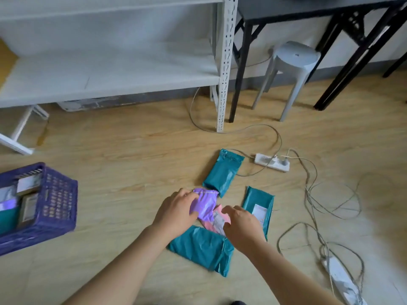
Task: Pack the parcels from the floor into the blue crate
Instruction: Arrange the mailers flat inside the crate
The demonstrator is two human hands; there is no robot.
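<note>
Your left hand grips a purple parcel on the wood floor; the blue crate sits well to its left.

Your left hand (176,213) has its fingers and thumb curled round the soft lilac plastic mailer (206,204), while your right hand (242,225) lies just right of that grip with loosely spread fingers over a pink plastic mailer (218,219); whether it pinches the mailer, you cannot tell. Three teal plastic mailers ring the grip: one just beyond it (222,172), one to its right bearing a white label (263,201), and one beneath your wrists (202,247). The latticed blue plastic crate (59,199) already holds several parcels. All of this lies on pale wood-grain laminate flooring (132,150). Farther beyond the grip stand a white metal shelving unit (224,62), a grey plastic stool (295,56) and a black-legged table (242,62). A white power strip (272,162) and loose grey cables (330,194) trail off to the right.
</note>
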